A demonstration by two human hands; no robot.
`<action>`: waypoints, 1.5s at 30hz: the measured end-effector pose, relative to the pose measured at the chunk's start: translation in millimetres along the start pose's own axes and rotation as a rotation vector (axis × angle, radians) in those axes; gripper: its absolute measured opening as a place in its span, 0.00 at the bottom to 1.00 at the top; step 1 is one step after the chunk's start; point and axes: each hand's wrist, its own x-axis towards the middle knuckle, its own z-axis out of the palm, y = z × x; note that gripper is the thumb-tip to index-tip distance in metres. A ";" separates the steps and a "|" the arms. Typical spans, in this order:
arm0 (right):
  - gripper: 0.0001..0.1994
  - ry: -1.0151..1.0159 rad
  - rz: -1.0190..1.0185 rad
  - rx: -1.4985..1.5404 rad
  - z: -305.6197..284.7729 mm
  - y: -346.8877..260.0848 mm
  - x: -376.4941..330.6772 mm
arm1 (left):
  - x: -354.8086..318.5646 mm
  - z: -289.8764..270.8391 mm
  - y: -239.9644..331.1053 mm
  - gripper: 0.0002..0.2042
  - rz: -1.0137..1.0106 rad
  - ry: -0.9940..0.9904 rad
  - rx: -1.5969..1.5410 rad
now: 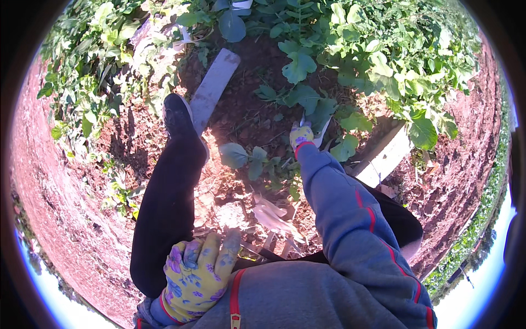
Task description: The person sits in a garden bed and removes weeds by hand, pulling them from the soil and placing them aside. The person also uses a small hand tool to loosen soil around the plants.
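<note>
My left hand (pixel 198 273), in a yellow glove with purple flowers, rests on my left thigh, its fingers stretched out and holding nothing. My right arm reaches forward into low, broad-leaved green plants (pixel 309 101). The right hand (pixel 302 135), gloved alike, is closed close beside their leaves. A small pale, shiny tip shows just above its fingers; what it belongs to is hidden by the hand and leaves. A smaller leafy plant (pixel 249 159) grows from the brown soil to the left of this hand.
A flat board (pixel 215 85) lies beside my left shoe (pixel 178 116). Another pale board (pixel 386 156) lies at the right. Dense foliage (pixel 378 44) fills the far side. A dry leaf (pixel 274 216) lies on the ground between my legs.
</note>
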 end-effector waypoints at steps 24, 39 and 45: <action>0.28 -0.369 -0.270 0.124 9.6 5.3 -181.5 | -6.3 -3.1 10.3 0.22 -0.074 0.078 -0.051; 0.21 0.219 -0.266 0.151 -24.2 -42.4 13.9 | -12.0 -0.5 10.2 0.19 -0.083 0.106 0.008; 0.22 0.081 -0.079 0.620 -8.1 -58.9 -40.1 | -18.5 9.5 8.8 0.17 -0.160 0.116 0.023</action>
